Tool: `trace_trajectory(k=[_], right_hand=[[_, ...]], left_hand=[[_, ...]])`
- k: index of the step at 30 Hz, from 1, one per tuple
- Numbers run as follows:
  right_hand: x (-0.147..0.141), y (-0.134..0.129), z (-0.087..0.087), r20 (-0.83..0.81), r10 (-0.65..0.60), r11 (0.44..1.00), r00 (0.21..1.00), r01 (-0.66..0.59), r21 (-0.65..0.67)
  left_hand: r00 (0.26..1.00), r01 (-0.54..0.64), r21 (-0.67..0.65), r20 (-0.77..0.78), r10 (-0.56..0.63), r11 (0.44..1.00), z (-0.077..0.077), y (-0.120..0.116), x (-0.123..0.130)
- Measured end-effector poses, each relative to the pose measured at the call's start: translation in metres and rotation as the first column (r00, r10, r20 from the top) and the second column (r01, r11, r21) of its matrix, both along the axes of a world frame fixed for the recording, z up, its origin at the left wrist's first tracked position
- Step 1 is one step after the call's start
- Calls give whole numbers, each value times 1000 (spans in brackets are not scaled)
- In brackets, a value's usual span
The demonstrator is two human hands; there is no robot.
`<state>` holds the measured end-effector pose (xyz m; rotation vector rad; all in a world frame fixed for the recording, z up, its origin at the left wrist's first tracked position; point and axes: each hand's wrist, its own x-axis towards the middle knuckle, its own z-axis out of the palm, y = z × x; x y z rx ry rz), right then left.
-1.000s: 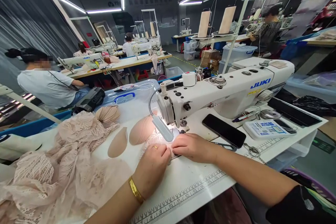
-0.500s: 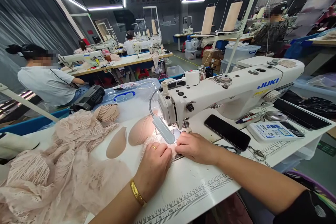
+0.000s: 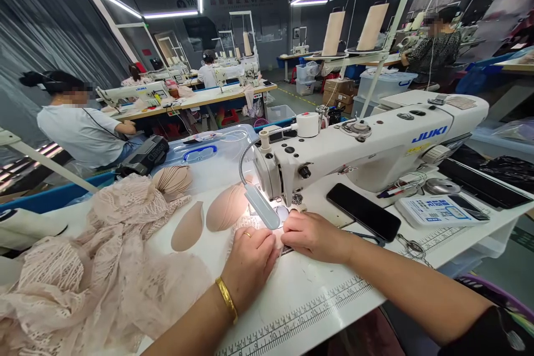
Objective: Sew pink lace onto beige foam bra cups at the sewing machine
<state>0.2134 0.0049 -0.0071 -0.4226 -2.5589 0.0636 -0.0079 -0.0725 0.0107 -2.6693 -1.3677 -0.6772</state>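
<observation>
At the needle end of a white sewing machine (image 3: 329, 150), both my hands are on a small beige piece of lace fabric (image 3: 236, 233). My left hand (image 3: 252, 258), with its fingers curled, presses the fabric down on the machine bed. Close to its right, my right hand (image 3: 312, 236) pinches the fabric edge, its fingertips just below the presser foot area. A grey lamp head (image 3: 262, 207) on a bendy neck lights this spot and hides part of the fabric and the needle. Beige bra cups (image 3: 225, 208) lie stacked just beyond my left hand, beside a single beige cup (image 3: 187, 226).
A heap of beige lace (image 3: 83, 278) covers the table's left side. To the right lie a black phone (image 3: 362, 211), small scissors (image 3: 367, 237) and a white box (image 3: 438, 210). A clear plastic bin (image 3: 200, 150) stands behind. Co-workers sit at other machines.
The view has shifted slightly. My left wrist has turned a little to the right; both hands stay on the fabric at the needle, which shows little visible movement.
</observation>
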Motion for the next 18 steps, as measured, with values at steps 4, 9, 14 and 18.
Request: trace_trajectory(k=[4,9,14,18], right_hand=[[0,-1,2,8,-43,997,999,44,-66],[-1,-1,3,26,-112,987,993,115,-116],[-3,1,0,9,-141,985,990,142,-98],[-4,2,-1,23,-159,982,987,161,-94]], left_hand=[[999,31,34,13,-31,999,-1,5,-3],[993,115,79,-43,-112,990,0,25,-13],[978,202,132,-73,-193,971,-1,48,-24],[971,234,62,-74,-230,970,1,59,-28]])
